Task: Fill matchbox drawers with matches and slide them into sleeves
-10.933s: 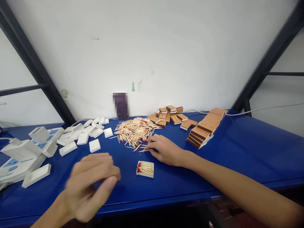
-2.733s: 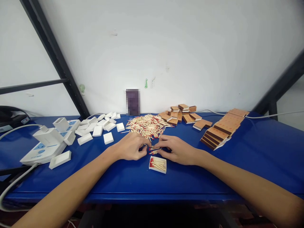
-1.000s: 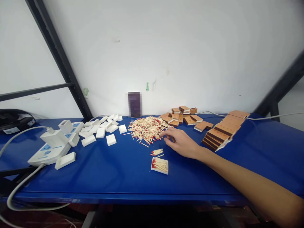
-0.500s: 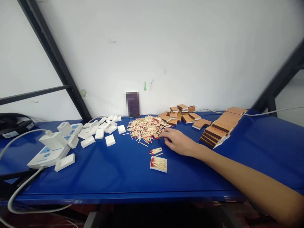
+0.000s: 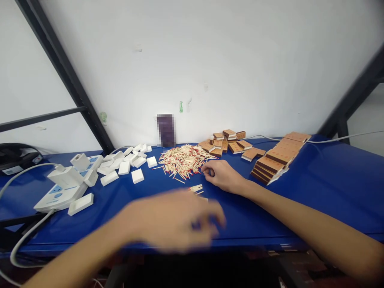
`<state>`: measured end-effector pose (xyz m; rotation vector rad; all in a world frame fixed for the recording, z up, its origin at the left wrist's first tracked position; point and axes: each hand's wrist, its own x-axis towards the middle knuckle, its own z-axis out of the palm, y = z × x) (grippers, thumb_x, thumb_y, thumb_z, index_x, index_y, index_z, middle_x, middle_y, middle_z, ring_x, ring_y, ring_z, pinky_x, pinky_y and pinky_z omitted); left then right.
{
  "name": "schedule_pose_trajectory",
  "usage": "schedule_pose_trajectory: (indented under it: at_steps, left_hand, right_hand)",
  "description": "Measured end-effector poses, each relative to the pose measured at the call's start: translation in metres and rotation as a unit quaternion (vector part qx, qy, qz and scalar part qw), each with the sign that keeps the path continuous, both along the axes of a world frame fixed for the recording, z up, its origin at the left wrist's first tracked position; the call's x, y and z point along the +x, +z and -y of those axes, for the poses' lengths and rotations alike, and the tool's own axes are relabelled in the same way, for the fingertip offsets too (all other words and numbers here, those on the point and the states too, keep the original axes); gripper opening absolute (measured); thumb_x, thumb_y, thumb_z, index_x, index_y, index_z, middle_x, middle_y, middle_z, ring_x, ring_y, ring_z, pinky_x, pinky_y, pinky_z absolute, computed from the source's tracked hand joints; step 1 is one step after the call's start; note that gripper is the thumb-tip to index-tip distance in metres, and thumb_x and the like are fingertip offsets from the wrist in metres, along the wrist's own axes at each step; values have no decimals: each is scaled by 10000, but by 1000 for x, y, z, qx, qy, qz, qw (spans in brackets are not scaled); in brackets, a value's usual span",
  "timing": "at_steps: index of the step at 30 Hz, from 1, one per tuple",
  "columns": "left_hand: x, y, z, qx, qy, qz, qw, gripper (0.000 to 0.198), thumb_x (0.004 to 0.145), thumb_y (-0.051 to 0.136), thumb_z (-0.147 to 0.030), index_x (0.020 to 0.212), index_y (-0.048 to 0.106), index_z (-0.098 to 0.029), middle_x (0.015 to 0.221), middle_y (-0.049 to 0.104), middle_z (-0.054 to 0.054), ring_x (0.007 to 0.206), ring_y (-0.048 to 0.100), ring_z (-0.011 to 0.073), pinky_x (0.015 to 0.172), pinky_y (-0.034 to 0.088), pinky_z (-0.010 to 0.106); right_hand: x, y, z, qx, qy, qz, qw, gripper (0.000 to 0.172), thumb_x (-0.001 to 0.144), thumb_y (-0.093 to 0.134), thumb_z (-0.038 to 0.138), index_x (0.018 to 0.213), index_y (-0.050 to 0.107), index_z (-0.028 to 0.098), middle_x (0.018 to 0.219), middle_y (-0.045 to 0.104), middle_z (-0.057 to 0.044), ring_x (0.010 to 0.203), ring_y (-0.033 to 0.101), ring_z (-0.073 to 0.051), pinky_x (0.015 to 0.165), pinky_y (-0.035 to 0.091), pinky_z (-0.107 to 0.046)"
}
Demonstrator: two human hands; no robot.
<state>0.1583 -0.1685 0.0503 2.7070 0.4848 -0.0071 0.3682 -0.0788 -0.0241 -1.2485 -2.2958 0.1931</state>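
Head view: table (image 5: pixel 324 192) with its front edge running across low down, partly covered by the arms. A wide blue stretch shows right of the sleeves (image 5: pixel 280 156); another lies left of the hands, up to the power strip (image 5: pixel 61 196).

The left hand (image 5: pixel 175 220) reaches in low over the front of the table, blurred; I cannot tell how far its fingers part or whether they hold anything. It covers most of a tray (image 5: pixel 205 199), only an edge showing. The right hand (image 5: pixel 221 175) sits palm down at the near right side of the match heap (image 5: pixel 186 160), fingers narrow, tips close; whether a match is between them, I cannot tell. A few matches (image 5: pixel 196 188) lie apart, just beyond the left hand.

White trays (image 5: pixel 124 168) lie left of the heap, brown boxes (image 5: pixel 216 146) behind, below a pale wall (image 5: pixel 240 60).
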Motion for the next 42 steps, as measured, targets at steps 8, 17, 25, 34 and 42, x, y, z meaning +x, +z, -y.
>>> schedule_pose_trajectory:
  at_steps: [8,17,25,34,42]
  left_hand:
    - [-42,-15,-103,90,161,-36,982,189,833,535,-297,920,657,-183,736,626,25,655,533,148,616,348,266]
    - [-17,-28,-94,70,145,-9,987,120,821,531,-206,803,647,-176,660,619,-13,571,510,113,563,319,235]
    - [-16,-34,-96,67,244,160,954,207,892,468,-276,784,599,-158,565,495,-45,517,419,91,527,286,220]
    - [-21,-44,-91,48,253,200,945,215,886,455,-258,761,597,-157,612,527,-38,543,417,94,540,295,223]
    - [-28,-42,-88,137,162,110,971,189,766,541,-188,829,719,-189,702,682,-6,588,538,111,586,343,232]
  right_hand:
    - [2,1,1,-61,-48,-26,997,180,683,559,72,826,587,177,696,655,24,546,538,-101,552,359,-223]
    - [6,13,10,-39,20,-62,997,185,726,549,92,878,520,192,667,593,48,509,493,-82,526,345,-207]
    - [-2,18,23,-85,82,-87,989,169,773,552,108,901,491,201,650,542,64,515,470,-80,524,366,-204]
    - [-5,12,25,-65,129,-66,987,78,856,560,190,925,525,203,772,534,24,619,478,-96,600,395,-230]
    - [-4,20,28,-75,200,-21,977,249,838,653,327,1058,607,222,959,620,-28,762,527,-144,706,441,-278]
